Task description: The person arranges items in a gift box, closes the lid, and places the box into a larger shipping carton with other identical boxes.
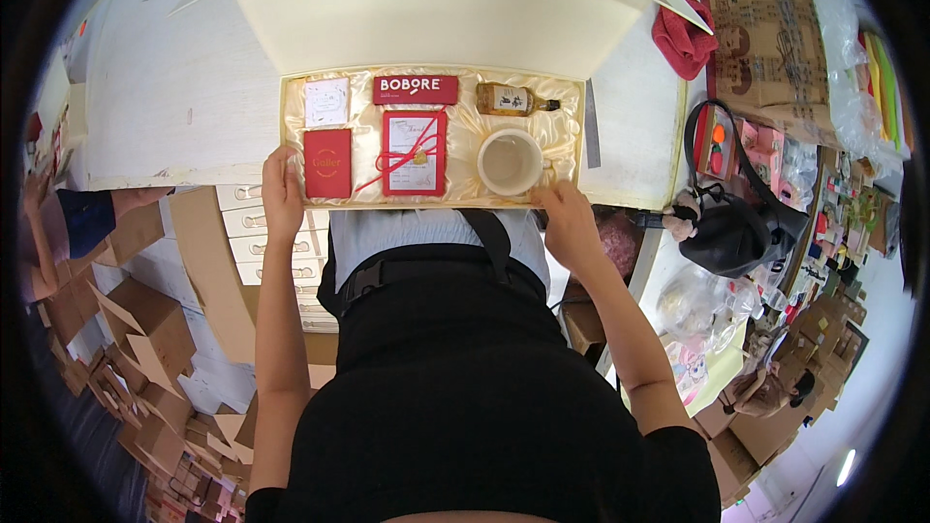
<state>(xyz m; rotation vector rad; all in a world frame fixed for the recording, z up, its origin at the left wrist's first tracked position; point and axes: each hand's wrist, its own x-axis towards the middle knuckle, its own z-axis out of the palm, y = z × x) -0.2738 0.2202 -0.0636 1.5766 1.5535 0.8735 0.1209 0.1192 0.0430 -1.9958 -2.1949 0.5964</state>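
Observation:
A cream gift box (459, 202) lies before me with its lid (443, 22) raised at the back. Glossy cream satin (465, 138) lines it. My left hand (283, 189) grips the box's left front corner. At the front edge near the right corner, my right hand (570, 221) has its fingers curled over the rim. Nestled in the satin are a white patterned box (327, 102), a red box (328, 164), a flat red carton (415, 90), a red-bordered card (414, 178) tied with red cord, a small amber bottle (505, 99) on its side and a white mug (510, 162).
The white table (182, 102) carries a steel ruler (593, 123) and a red cloth (683, 40). To the right are a large carton (763, 36) and a black handbag (741, 225). Open cardboard boxes (149, 323) crowd the floor at left. Two other people are at the sides.

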